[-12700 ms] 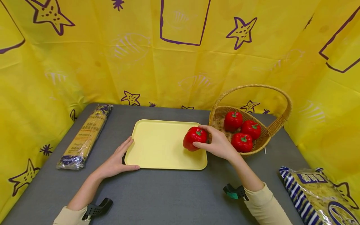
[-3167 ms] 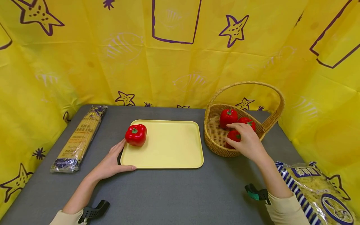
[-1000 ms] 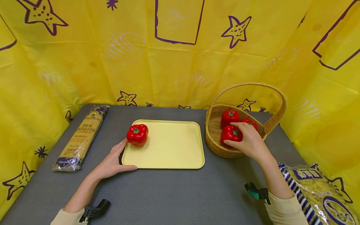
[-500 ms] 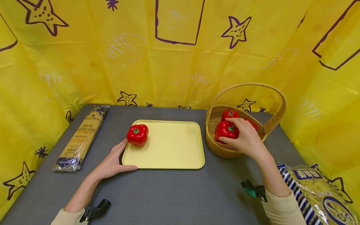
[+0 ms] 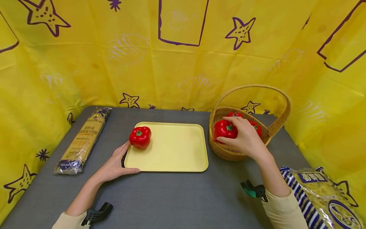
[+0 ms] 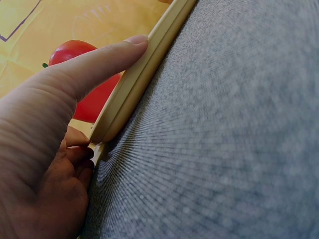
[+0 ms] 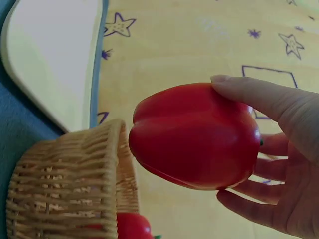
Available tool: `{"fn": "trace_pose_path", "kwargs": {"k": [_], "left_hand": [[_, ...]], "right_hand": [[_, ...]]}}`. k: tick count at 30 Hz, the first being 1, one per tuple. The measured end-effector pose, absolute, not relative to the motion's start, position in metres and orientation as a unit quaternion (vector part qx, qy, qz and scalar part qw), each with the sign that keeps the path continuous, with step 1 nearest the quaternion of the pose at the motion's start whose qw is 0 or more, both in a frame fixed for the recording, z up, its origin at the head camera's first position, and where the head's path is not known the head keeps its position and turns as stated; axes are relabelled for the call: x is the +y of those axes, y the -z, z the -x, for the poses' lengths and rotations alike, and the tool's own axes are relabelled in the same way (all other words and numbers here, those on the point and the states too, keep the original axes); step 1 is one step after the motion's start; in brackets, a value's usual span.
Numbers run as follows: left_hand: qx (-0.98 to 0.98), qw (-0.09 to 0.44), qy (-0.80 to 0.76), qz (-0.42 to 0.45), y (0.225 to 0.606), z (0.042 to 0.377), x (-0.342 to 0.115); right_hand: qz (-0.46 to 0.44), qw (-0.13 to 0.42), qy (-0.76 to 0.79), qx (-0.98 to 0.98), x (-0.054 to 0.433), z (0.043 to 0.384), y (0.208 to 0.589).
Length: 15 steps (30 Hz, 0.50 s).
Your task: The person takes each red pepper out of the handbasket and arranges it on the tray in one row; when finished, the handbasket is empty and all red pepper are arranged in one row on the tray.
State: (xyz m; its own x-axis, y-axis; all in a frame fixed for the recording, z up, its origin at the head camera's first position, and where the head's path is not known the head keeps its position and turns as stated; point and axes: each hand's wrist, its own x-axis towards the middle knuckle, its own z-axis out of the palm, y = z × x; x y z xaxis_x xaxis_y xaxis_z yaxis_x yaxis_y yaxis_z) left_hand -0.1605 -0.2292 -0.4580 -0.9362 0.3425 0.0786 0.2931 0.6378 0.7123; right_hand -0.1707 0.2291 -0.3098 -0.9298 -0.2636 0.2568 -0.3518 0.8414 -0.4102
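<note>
My right hand [image 5: 244, 136] holds a red bell pepper [image 5: 223, 130] between thumb and fingers, over the left part of the wicker basket [image 5: 228, 155]. In the right wrist view this pepper [image 7: 194, 137] is raised above the basket's rim [image 7: 112, 149]. Two more red peppers, one at the back [image 5: 235, 114] and one at the right [image 5: 256, 128], lie in the basket, partly covered by the hand. Another red bell pepper [image 5: 140, 137] stands on the left end of the yellow tray [image 5: 174, 146]. My left hand [image 5: 112, 167] spans the tray's front left corner, thumb [image 6: 114, 57] on the rim.
A long pack of spaghetti [image 5: 84, 140] lies at the left of the grey table [image 5: 171, 197]. At the right front is a blue-striped pasta bag [image 5: 320, 194]. The basket's tall handle [image 5: 254, 86] arches above it. A yellow patterned cloth [image 5: 177, 70] hangs behind and around.
The first pepper went from the tray's right side to its left end. The right hand then reached into the basket, gripped another pepper and brought it up and left. The left hand stayed put.
</note>
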Motion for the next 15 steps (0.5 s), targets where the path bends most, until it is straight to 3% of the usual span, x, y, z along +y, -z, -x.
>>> {"fn": "trace_pose_path", "kwargs": {"k": [15], "left_hand": [[0.905, 0.025, -0.386, -0.178, 0.460, 0.161, -0.230]], "right_hand": [[-0.183, 0.082, -0.260, -0.945, 0.200, 0.176, 0.306]]}}
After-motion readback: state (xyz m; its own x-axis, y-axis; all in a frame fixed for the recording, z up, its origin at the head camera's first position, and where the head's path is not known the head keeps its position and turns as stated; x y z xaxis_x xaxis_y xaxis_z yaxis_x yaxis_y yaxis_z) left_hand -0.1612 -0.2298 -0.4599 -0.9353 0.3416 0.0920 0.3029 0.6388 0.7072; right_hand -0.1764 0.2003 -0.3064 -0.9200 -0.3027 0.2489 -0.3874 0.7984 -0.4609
